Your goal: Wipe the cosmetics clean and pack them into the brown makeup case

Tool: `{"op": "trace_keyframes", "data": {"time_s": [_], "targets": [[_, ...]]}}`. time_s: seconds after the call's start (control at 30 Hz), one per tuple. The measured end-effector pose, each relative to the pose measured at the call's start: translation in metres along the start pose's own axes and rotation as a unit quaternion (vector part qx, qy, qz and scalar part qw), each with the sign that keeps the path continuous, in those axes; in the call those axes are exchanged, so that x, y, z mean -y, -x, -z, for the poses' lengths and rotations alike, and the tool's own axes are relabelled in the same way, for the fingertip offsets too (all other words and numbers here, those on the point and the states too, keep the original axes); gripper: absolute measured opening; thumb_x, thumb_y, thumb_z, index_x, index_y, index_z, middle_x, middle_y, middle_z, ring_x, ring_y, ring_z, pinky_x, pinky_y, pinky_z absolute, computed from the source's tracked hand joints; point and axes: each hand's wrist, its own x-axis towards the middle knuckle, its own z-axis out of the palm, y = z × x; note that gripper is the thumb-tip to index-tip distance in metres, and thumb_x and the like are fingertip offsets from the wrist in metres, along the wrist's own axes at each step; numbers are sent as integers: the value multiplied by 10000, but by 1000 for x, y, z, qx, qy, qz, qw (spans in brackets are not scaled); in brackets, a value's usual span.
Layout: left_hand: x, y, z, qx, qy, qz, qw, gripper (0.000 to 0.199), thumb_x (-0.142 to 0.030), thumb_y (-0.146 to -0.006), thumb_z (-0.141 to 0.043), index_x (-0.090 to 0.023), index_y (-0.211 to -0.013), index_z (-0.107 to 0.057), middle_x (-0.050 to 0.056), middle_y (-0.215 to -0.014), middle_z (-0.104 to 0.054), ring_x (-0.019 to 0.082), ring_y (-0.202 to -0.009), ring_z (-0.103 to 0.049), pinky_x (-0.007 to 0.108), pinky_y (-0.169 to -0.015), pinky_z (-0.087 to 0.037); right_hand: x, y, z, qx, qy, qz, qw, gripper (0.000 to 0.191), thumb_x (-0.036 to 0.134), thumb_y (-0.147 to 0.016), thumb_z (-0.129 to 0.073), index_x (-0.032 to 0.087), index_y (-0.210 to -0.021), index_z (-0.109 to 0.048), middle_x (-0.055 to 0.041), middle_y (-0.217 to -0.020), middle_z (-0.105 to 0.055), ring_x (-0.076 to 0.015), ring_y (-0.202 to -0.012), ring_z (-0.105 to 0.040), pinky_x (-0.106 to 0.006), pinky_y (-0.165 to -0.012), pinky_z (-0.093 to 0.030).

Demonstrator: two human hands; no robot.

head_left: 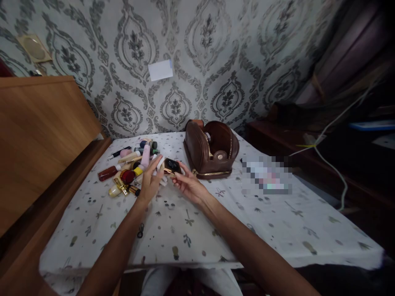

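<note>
Together, left hand (150, 184) and right hand (191, 187) pinch a black-and-gold case (172, 165); from it, a brown bag (197, 153) stands open at two o'clock, loose cosmetics (127, 176) at nine.

Brown bag (195, 149), black-and-gold case (171, 165), plant-print white tablecloth (166, 230), grey damask-patterned wallpaper (228, 98)

A room in a home: grey-and-white damask-patterned wallpaper (200, 92) beyond the fingers (185, 180), a flat orange-brown wooden panel (43, 131) to their left, a white plant-printed fabric tablecloth (166, 242) beneath them.
</note>
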Motion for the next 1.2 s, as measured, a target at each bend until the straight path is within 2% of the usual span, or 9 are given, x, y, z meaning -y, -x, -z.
{"op": "trace_keyframes", "data": {"time_s": [0.07,0.17,0.37,0.53,0.63,0.7,0.77,0.97,1.2], "targets": [[1,1,-2,17,4,23,1000,534,-433,-901,-594,-172,-1367,-576,118,-1461,-535,271,-1359,-486,411,-1154,-363,0,-1,0,-7,6,22,1000,805,135,-628,-861,285,-1318,-474,35,-770,-722,-104,-620,-663,-181,-577,-507],[4,0,-5,-16,-1,51,999,453,-383,-890,-619,-162,-1284,-642,117,-1346,-636,265,-1263,-579,411,-1108,-424,0,-2,-1,-19,30,57,998,818,129,-588,-867,295,-1279,-462,52,-789,-717,-109,-645,-663,-200,-606,-508],[6,0,-7,-61,-54,-36,996,220,-272,-896,-617,-172,-1047,-742,100,-1101,-746,222,-1053,-686,390,-976,-525,-1,-6,-1,-39,139,139,980,923,178,-520,-883,309,-1269,-360,45,-873,-717,-169,-822,-698,-286,-765,-527],[-9,7,-10,50,-166,-188,967,270,-211,-956,-518,-187,-1144,-709,102,-1158,-737,224,-1138,-657,417,-993,-502,-8,-7,4,-42,279,187,941,894,268,-571,-840,266,-1294,-314,14,-901,-688,-197,-823,-682,-343,-777,-536],[-17,11,-16,131,-200,-233,943,341,-190,-989,-435,-199,-1252,-652,99,-1248,-701,235,-1242,-602,452,-1008,-469,-13,-5,5,-55,374,246,892,783,244,-611,-764,221,-1285,-366,-59,-1049,-659,-235,-964,-656,-383,-862,-530],[-17,13,-19,151,-227,-222,936,370,-197,-1003,-398,-201,-1305,-612,103,-1306,-667,246,-1295,-560,485,-1031,-439,-17,-5,5,-58,419,283,861,678,229,-643,-713,213,-1249,-408,-92,-1151,-628,-244,-1058,-625,-394,-936,-506],[-13,13,-20,158,-244,-189,938,390,-215,-1015,-369,-203,-1344,-578,106,-1366,-624,249,-1343,-513,504,-1068,-407,-21,-5,4,-55,425,295,854,626,231,-651,-701,222,-1210,-418,-92,-1193,-613,-233,-1075,-617,-388,-957,-496],[9,11,-19,121,-214,-58,967,452,-308,-1025,-333,-148,-1415,-496,136,-1472,-517,234,-1406,-432,467,-1167,-349,-26,-10,5,-55,331,190,923,775,275,-608,-770,241,-1237,-318,59,-771,-628,-156,-684,-632,-316,-703,-533],[21,14,-25,45,-136,44,989,469,-375,-1000,-397,-95,-1339,-560,180,-1404,-572,266,-1326,-523,460,-1152,-376,-17,-6,-1,-118,257,226,932,862,263,-560,-840,252,-1224,-290,9,-910,-685,-176,-796,-687,-341,-800,-549]]}}
